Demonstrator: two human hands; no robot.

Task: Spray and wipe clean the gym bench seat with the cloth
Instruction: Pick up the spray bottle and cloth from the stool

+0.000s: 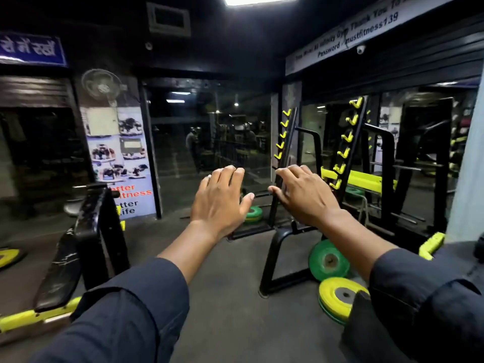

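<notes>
Reaching forward at chest height, both hands are held out palm down with nothing in them: the left hand [218, 199] has its fingers [230, 175] straight and close together, thumb out to the side, and the right hand [305, 196] has its fingers [296, 172] straight and slightly fanned. Neither touches anything. Dark sleeves cover both forearms.

No spray bottle and no cloth can be seen anywhere, so by my reading the job has not begun; fetching both, spraying and wiping all remain. The likeliest target, a black padded gym bench seat [61, 271] on a yellow frame, lies low at the left, well apart from either hand. Whether its pad is wet or dry I cannot tell.

Counting outward: two hands, one black bench at the left, one yellow-padded bench [366, 180] inside the rack [351, 142] at the right, three weight plates [328, 260] on the floor, and one wall fan [100, 85].
</notes>
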